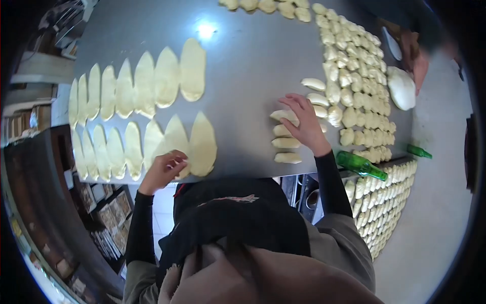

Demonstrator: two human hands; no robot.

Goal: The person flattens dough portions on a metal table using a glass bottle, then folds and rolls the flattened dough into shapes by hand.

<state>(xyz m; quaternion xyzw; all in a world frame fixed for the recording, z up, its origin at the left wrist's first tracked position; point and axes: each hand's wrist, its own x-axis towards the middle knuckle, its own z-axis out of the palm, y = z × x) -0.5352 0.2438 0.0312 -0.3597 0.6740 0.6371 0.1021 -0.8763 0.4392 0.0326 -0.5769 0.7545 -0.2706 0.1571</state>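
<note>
My left hand (166, 169) is at the table's near edge, over the lower row of flattened dough ovals. Its fingers are loosely curled and a little apart, with nothing visible in them. Right beside it is a long flat dough oval (202, 147), the last on the right of that row. My right hand (304, 121) reaches over a short rolled dough piece (283, 116), fingers stretched out and thumb apart; whether it touches the piece I cannot tell. Below this lie several more dough rolls (286, 143) in a column.
An upper row of flat dough ovals (193, 71) lies on the metal table (243, 61). Many dough pieces (354, 71) cover its right side, beside a large dough lump (401, 88). Two green bottles (360, 164) lie at right, above a tray of dough rolls (385, 202). Another person's hand (420, 66) shows.
</note>
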